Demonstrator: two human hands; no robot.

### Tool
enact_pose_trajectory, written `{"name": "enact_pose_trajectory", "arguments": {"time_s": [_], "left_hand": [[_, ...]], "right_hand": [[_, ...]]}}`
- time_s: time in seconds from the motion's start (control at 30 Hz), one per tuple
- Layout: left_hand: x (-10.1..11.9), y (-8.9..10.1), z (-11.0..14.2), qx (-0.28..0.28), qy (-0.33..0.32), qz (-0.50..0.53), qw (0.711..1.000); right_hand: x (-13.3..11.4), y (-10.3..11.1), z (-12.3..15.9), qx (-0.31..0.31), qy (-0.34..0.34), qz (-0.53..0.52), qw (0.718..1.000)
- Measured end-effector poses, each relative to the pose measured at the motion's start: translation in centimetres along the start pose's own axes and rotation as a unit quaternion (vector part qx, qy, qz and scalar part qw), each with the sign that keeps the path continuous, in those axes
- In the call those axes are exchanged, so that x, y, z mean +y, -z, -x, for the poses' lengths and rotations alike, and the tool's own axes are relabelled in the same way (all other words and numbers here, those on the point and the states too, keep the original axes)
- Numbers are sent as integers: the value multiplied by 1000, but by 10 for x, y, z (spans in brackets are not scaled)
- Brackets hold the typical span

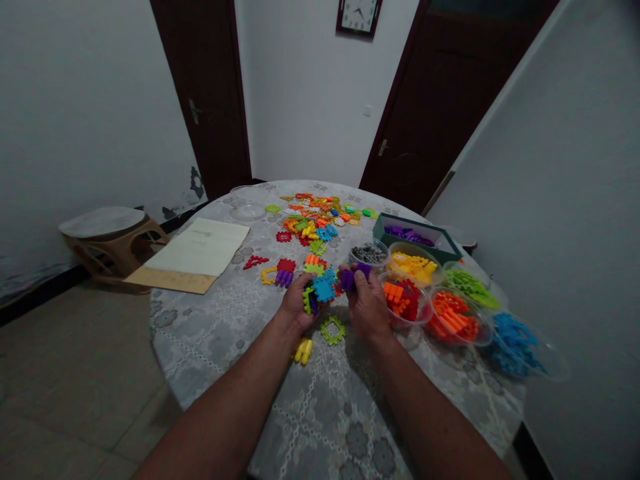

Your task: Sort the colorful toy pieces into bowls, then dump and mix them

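Observation:
My left hand (297, 305) is closed round several toy building pieces, among them a blue one (325, 287) and a lime green one. Purple building pieces (354, 276) are gripped in the fingers of my right hand (367, 303), close to the left hand's pieces but apart from them. On the cloth below the hands lie a lime green square frame piece (333, 330) and a yellow piece (303, 351). To the left of my left hand are a purple piece (285, 277), a dark red piece (286, 265) and a yellow frame piece (269, 275).
Clear bowls of yellow (413, 267), red and orange, green and blue pieces (515, 343) stand along the right, by a dark green box (445, 245) of purple pieces. Many loose pieces (313, 220) are heaped at the back. An open paper folder (195, 250) lies left; a stool (113, 243) stands beyond.

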State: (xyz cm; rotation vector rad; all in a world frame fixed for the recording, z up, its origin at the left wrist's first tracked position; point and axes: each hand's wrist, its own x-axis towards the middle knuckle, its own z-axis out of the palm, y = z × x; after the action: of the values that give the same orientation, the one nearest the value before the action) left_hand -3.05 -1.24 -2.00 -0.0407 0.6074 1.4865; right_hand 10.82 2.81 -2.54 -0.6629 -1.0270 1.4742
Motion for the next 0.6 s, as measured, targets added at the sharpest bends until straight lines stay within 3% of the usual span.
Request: {"name": "enact_pose_trajectory", "arguments": {"time_s": [0.2,0.4,0.6], "left_hand": [[-2,-1,0,-22,6,-5,1000],[1,2,-1,-1,-11,-18,1000],[-3,0,1,12,-11,-61,998]], "right_hand": [[5,-7,-1,-7,-29,-21,999],[8,-6,-4,2,-36,-25,999],[5,-6,-9,-1,6,11,1000]]}}
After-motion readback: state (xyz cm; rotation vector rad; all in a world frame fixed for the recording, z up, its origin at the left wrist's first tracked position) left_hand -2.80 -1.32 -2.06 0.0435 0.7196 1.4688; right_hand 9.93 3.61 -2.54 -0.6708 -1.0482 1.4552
